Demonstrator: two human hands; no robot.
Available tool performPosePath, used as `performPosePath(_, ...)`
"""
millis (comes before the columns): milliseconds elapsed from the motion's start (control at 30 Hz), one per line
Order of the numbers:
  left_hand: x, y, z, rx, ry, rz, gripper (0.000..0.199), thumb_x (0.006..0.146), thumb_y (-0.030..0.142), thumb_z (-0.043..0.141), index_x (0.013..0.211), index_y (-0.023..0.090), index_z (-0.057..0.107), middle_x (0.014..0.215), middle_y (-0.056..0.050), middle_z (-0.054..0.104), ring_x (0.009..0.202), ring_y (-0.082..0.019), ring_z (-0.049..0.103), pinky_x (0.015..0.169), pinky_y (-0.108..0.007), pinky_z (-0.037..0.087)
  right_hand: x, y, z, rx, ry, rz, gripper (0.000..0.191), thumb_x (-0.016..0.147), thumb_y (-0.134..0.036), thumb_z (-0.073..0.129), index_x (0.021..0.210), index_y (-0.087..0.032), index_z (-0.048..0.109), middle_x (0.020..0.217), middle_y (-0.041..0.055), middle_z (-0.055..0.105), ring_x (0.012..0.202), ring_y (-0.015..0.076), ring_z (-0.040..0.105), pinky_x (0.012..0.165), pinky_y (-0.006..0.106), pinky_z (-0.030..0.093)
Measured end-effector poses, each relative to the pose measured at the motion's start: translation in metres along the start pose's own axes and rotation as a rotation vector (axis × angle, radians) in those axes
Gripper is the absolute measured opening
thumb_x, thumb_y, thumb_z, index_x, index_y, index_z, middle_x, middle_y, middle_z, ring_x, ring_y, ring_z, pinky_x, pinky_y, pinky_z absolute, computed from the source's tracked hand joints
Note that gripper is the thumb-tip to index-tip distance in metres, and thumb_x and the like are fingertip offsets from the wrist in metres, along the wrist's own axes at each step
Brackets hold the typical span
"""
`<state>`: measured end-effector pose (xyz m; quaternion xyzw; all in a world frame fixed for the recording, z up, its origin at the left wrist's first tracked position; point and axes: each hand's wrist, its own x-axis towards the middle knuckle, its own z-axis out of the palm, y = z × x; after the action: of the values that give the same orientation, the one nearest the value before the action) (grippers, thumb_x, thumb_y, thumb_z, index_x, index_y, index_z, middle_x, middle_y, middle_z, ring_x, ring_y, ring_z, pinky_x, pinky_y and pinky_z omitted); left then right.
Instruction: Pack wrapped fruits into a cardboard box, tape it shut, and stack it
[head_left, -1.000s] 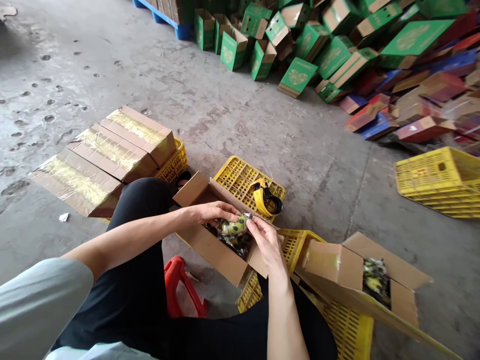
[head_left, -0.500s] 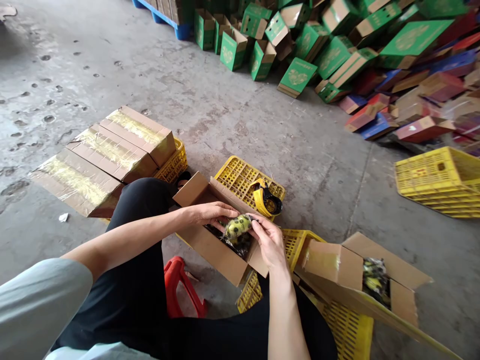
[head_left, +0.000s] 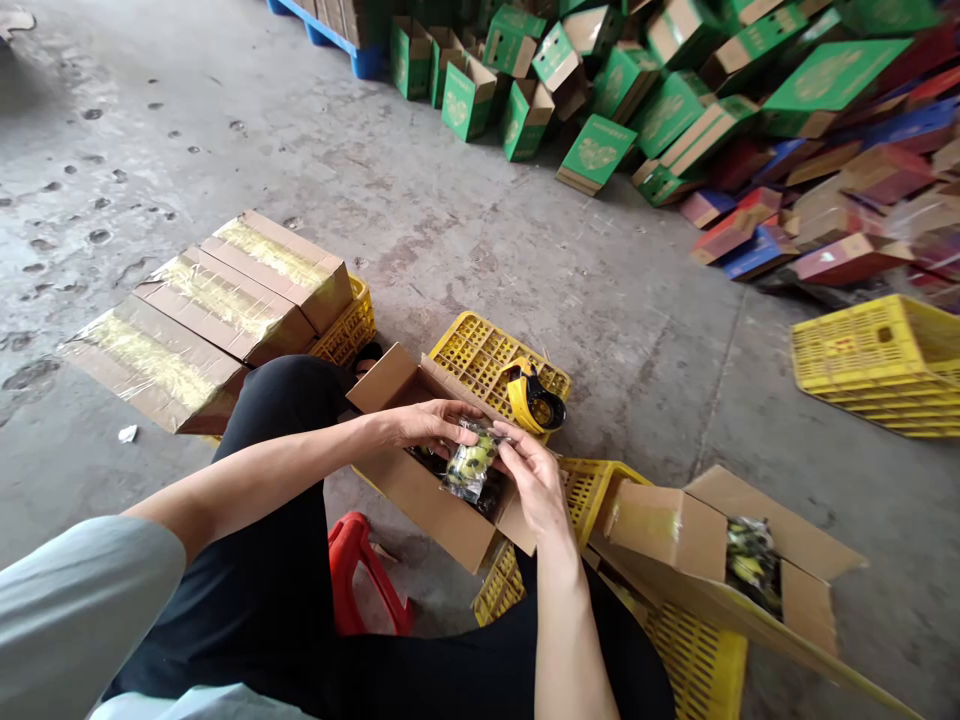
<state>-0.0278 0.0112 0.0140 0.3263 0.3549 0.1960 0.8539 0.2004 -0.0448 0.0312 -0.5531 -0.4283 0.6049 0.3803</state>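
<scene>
A clear plastic packet with green and dark contents [head_left: 471,468] hangs between my two hands, above an open cardboard box [head_left: 427,508]. My left hand [head_left: 439,425] grips its upper left side, thumb on the front. At its upper right edge, the fingers of my right hand [head_left: 531,470] pinch the plastic. Dark wrapped packets lie partly hidden inside the box beneath. A yellow and black tape dispenser [head_left: 521,395] rests on the yellow crate [head_left: 476,350] just behind the box.
Three taped cartons [head_left: 217,290] sit at left. A second open box [head_left: 697,540] with packets stands at right. Near my legs is a red stool [head_left: 356,570]. Green boxes [head_left: 596,150] are heaped at the back, and yellow crates [head_left: 862,360] stand far right.
The packet has turned between my hands, and its clear plastic now hangs lower toward the box. My left thumb has come onto its front.
</scene>
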Motion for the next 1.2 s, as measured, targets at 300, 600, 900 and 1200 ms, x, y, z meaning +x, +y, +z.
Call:
performPosePath(300,0.002,-0.002,0.000,0.041,0.008,0.010,0.053,0.063,0.038,0.098,0.103,0.014,0.073,0.101,-0.009,0.074,0.086,-0.019,0.071,0.070,-0.026,0.056,-0.002,-0.003,0.003,0.021,-0.003,0.045,0.046,0.086,-0.055,0.076,0.124,-0.028,0.075,0.138,0.0065,0.071,0.127,0.0291,0.066,0.105,0.042,0.057)
performPosePath(600,0.003,-0.004,0.000,0.090,-0.002,0.050,0.052,0.063,0.038,0.098,0.100,0.017,0.069,0.096,-0.004,0.070,0.081,-0.015,0.068,0.068,-0.024,0.057,-0.001,-0.006,0.005,-0.106,-0.082,-0.001,0.042,0.084,-0.050,0.078,0.117,-0.023,0.079,0.113,0.0072,0.080,0.104,0.0271,0.074,0.099,0.042,0.058)
performPosePath(900,0.001,0.000,0.002,0.157,0.000,0.034,0.045,0.072,0.046,0.091,0.101,0.017,0.073,0.095,-0.005,0.072,0.080,-0.016,0.067,0.064,-0.023,0.053,-0.002,-0.005,0.008,-0.093,-0.068,-0.020,0.047,0.082,-0.050,0.081,0.122,-0.025,0.077,0.122,0.0083,0.078,0.113,0.0285,0.073,0.105,0.044,0.056)
performPosePath(1200,0.005,0.007,-0.008,0.027,0.089,0.083,0.042,0.070,0.046,0.089,0.087,0.015,0.068,0.079,-0.001,0.064,0.066,-0.011,0.059,0.059,-0.022,0.048,-0.003,-0.009,0.008,-0.188,-0.281,-0.026,0.054,0.086,-0.053,0.077,0.134,-0.029,0.070,0.131,0.0052,0.074,0.120,0.0288,0.069,0.106,0.043,0.055)
